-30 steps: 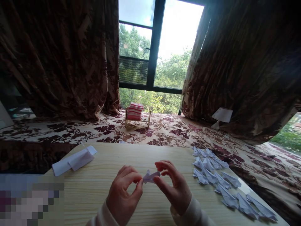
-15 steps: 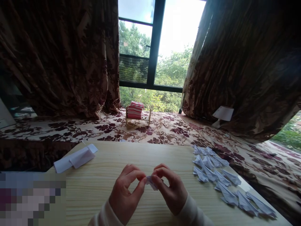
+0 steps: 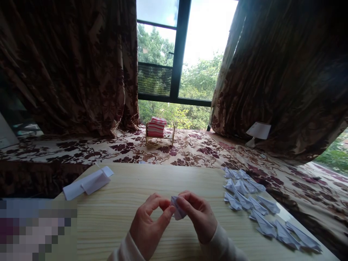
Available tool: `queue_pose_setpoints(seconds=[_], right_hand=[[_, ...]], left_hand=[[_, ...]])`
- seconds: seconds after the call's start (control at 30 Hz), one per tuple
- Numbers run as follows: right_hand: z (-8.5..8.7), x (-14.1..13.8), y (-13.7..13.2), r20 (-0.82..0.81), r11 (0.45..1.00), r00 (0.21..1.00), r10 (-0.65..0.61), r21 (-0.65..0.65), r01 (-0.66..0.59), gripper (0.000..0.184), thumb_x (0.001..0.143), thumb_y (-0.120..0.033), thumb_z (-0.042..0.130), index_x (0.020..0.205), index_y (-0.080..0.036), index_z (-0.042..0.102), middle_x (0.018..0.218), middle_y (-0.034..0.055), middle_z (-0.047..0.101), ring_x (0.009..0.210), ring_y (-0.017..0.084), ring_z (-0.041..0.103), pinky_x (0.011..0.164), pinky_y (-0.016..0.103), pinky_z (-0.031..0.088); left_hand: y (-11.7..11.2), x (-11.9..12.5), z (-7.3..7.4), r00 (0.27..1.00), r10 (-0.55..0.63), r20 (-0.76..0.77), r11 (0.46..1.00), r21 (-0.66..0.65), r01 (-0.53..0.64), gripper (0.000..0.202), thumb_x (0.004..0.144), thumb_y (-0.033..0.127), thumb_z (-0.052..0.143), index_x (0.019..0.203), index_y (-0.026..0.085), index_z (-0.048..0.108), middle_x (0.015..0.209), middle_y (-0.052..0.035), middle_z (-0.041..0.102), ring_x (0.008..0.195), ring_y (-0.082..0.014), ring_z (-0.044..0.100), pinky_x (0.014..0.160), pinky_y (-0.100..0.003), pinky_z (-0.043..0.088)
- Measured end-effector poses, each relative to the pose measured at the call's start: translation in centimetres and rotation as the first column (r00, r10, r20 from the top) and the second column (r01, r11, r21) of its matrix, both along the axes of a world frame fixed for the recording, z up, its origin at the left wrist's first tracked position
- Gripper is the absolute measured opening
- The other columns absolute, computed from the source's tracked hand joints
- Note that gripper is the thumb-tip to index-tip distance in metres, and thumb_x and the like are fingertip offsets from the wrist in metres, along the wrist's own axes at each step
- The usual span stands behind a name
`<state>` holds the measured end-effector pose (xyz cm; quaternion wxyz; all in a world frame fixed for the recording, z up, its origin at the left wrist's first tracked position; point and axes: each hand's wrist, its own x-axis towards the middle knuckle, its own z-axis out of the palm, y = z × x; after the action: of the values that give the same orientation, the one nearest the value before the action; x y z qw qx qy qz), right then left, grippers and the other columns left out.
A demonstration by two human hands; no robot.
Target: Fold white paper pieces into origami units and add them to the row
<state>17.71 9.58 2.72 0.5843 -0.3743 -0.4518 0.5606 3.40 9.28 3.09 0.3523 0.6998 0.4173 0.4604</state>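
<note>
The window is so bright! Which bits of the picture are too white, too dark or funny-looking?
Head view: the window's right pane is washed out white up top; the left curtain and right curtain sink into darkness; blocky squares hide the lower left corner; the folded paper shows bluish-grey.

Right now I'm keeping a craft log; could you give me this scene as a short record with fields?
In hand: small folded paper
Right hand: pinches the paper
Left hand: fingertips at the paper's left edge; grip unclear
Table, right side: grouped folded pieces
Table, left side: overlapping white sheets
Beyond table: striped stack on a small stand; lamp
</note>
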Motion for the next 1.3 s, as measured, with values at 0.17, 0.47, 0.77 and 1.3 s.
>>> queue_pose_setpoints(seconds=[0.17,0.47,0.77,1.3], right_hand=[[-0.6,-0.5,-0.2,-0.016,0.999,0.999,0.033,0.032,-0.032,0.031,0.062,-0.041,0.073,0.059,-0.015,0.057,0.053,-0.0031,0.051,0.047,0.008,0.045,0.044,0.020,0.039],[-2.3,-0.9,0.2,-0.005,1.000,1.000,0.027,-0.013,-0.027,0.030,0.068,-0.043,0.069,0.064,-0.014,0.060,0.055,-0.0010,0.056,0.051,0.010,0.048,0.049,0.021,0.042],[-3.0,-0.6,0.4,0.221,0.983,0.967,-0.129,0.159,0.095,0.028,0.077,-0.042,0.058,0.073,-0.014,0.061,0.064,0.0005,0.055,0.060,0.012,0.049,0.054,0.022,0.040],[-1.7,-1.3,-0.3,0.450,0.930,0.864,-0.228,0.363,0.056,0.029,0.078,-0.031,0.049,0.054,-0.016,0.048,0.055,-0.0019,0.042,0.054,0.011,0.040,0.052,0.024,0.034]], left_hand=[[-0.2,0.0,0.2,0.999,-0.021,0.047,1.000,0.017,0.020,0.020,0.079,0.025,0.054,0.064,0.017,0.063,0.066,-0.0018,0.057,0.067,-0.0159,0.055,0.065,-0.025,0.042],[0.7,-0.4,-0.5,0.995,0.040,0.087,0.996,-0.077,-0.034,0.017,0.077,0.029,0.057,0.068,0.017,0.066,0.069,-0.0013,0.058,0.070,-0.0165,0.056,0.067,-0.025,0.042],[1.3,-0.8,-0.9,0.980,0.066,0.190,0.977,-0.213,-0.024,0.018,0.073,0.030,0.060,0.064,0.016,0.066,0.066,-0.0026,0.065,0.068,-0.0172,0.057,0.069,-0.026,0.044],[0.8,-0.3,-0.7,0.991,0.041,0.127,0.976,-0.216,-0.012,0.025,0.070,0.029,0.059,0.051,0.016,0.050,0.051,0.0038,0.046,0.054,-0.0115,0.044,0.056,-0.023,0.037]])
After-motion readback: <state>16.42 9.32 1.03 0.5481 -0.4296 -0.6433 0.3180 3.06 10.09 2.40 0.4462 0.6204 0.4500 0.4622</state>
